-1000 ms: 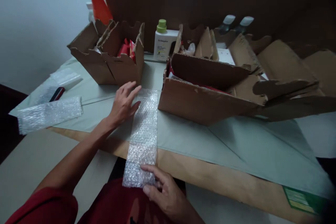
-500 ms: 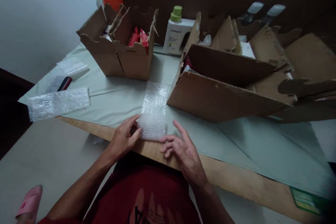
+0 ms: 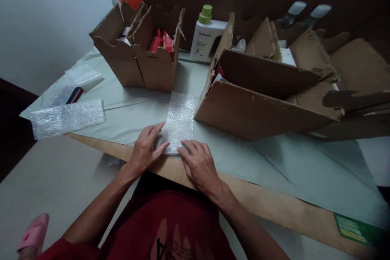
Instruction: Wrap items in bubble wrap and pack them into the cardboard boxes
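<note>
A strip of clear bubble wrap (image 3: 180, 109) lies lengthwise away from me on the cloth-covered table, its near end folded over into a thicker layer by the table's edge. My left hand (image 3: 146, 148) is at the left side of the folded part, thumb and forefinger spread apart, their tips at its edge. Over the near right corner lies my right hand (image 3: 199, 164), palm down, with fingertips resting on the wrap. Whether anything is inside the fold I cannot tell.
A cut cardboard box (image 3: 155, 67) with red packets stands behind left. Larger divided cardboard boxes (image 3: 252, 109) fill the right. Between them is a white bottle with a green cap (image 3: 202, 38). More bubble wrap (image 3: 68, 118) and a dark red-edged object (image 3: 74, 95) lie at left.
My right hand has come down from above the table's edge onto the near end of the bubble wrap. The wrap's near end now sits slightly farther from me. My left hand stays beside it.
</note>
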The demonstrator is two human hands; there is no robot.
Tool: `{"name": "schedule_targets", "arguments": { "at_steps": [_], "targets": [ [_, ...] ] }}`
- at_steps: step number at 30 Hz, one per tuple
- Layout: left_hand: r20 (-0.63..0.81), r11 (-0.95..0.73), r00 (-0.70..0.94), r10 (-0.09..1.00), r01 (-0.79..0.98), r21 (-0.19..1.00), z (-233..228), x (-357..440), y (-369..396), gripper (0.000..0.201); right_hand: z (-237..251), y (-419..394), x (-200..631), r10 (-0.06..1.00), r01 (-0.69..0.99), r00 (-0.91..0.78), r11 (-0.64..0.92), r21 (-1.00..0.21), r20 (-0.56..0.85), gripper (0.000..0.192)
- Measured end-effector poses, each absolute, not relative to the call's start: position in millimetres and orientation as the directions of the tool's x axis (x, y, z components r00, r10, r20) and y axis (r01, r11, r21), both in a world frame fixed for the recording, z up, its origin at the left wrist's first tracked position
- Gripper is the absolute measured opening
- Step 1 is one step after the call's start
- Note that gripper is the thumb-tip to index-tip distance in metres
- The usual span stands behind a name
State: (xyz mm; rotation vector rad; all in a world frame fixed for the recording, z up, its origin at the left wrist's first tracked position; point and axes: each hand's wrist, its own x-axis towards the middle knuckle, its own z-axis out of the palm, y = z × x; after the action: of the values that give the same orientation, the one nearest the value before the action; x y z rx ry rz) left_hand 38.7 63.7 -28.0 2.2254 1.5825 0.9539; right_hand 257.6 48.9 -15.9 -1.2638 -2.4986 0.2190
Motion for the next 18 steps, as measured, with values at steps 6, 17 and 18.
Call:
{"name": "schedule_targets", "arguments": {
  "at_steps": [6, 17, 18],
  "targets": [
    [0.379, -0.536, 0.383, 0.842, 0.666, 0.519, -15, 30, 36, 0.04, -6, 53, 262, 0.85, 0.679, -0.503, 0.501, -0.537, 0.155, 0.025],
    [0.404, -0.39, 0.198, 0.893, 0.788, 0.475, -32, 44, 49, 0.034, -10, 57, 267, 0.783, 0.708, -0.563, 0.622, -0.335, 0.264, 0.026],
    [0.42, -0.438, 0.243, 0.874, 0.767, 0.468, -29, 43, 46, 0.035, -11, 58, 267, 0.796, 0.702, -0.554, 0.604, -0.377, 0.243, 0.026]
  ]
}}
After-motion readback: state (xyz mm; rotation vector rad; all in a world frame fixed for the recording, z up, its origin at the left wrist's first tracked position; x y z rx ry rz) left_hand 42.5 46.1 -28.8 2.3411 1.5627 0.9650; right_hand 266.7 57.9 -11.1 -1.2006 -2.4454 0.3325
